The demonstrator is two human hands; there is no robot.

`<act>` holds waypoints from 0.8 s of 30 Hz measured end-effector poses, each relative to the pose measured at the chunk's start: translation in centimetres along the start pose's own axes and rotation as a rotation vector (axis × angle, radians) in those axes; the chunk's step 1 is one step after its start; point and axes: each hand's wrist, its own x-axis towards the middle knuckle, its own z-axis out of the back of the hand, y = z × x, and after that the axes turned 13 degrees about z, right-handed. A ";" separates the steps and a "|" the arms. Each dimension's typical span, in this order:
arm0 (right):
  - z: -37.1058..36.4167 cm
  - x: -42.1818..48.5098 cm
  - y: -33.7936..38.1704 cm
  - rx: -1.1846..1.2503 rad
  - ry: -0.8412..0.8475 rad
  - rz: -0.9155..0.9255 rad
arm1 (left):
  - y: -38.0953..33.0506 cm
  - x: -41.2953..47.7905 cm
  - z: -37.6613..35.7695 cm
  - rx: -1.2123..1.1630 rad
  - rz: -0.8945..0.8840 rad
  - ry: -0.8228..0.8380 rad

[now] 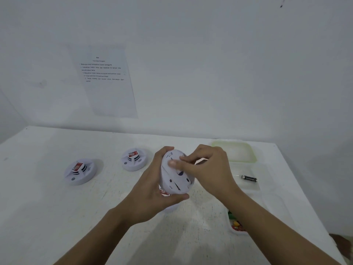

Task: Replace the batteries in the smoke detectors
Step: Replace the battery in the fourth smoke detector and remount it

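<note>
We see left hand holding round white plastic smoke detector above white table, fingers curled round its rim. Right hand: fingers bunched together, tips pinching at detector's back face. Black cylindrical battery lies right, on table.

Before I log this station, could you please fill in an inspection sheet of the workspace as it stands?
Surface: white table, scuffed towards the middle.
Job's things: left detector and middle detector lie on the table; held detector is tilted, back toward the camera; loose battery lies at right.
Clutter: green-rimmed tub at the back right; small container with colourful contents, partly hidden by the right forearm.
Hands: left hand grips the held detector by its rim; right hand pinches at its back.
Cables: nothing seen.
Surroundings: white wall with a printed sheet on it.
</note>
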 end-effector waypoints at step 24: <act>0.6 -0.5 -0.1 -0.001 0.050 -0.001 | 1.0 1.0 -0.5 0.035 0.022 -0.061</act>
